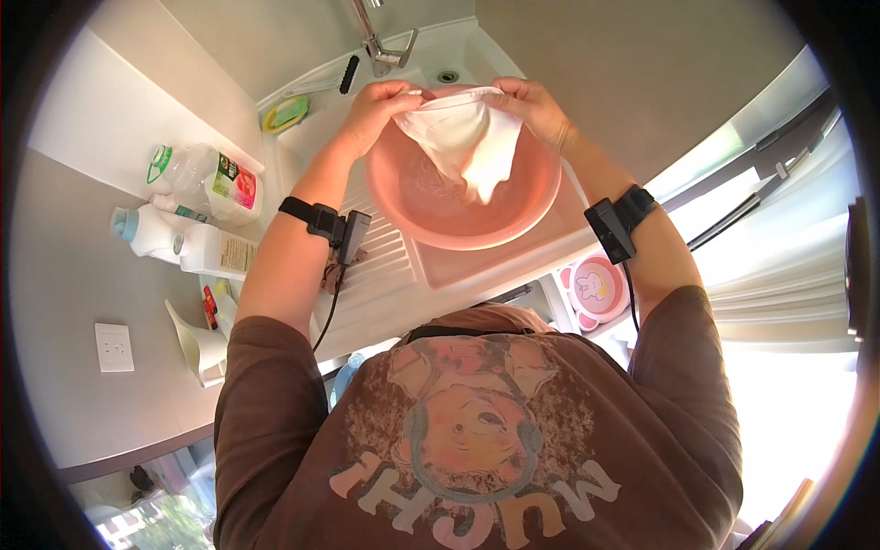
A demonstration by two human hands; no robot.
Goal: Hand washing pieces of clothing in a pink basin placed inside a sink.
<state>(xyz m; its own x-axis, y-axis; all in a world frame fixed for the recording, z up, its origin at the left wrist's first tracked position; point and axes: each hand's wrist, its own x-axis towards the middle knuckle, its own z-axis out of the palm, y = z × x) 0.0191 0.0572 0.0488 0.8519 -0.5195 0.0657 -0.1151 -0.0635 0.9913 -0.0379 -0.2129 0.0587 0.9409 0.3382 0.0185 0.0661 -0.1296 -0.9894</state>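
A small white garment hangs over the pink basin, its upper edge stretched between my two hands. My left hand pinches the left end of that edge between thumb and fingers. The right end is gripped the same way by my right hand. From there the fabric narrows down into the basin, where water shows beneath it. Whether the lowest tip touches the water I cannot tell.
Behind the basin, a chrome faucet rises from the white sink, which has a ribbed washboard. A green sponge and black brush lie at the left rim. Detergent bottles stand farther left; a pink washbowl sits lower right.
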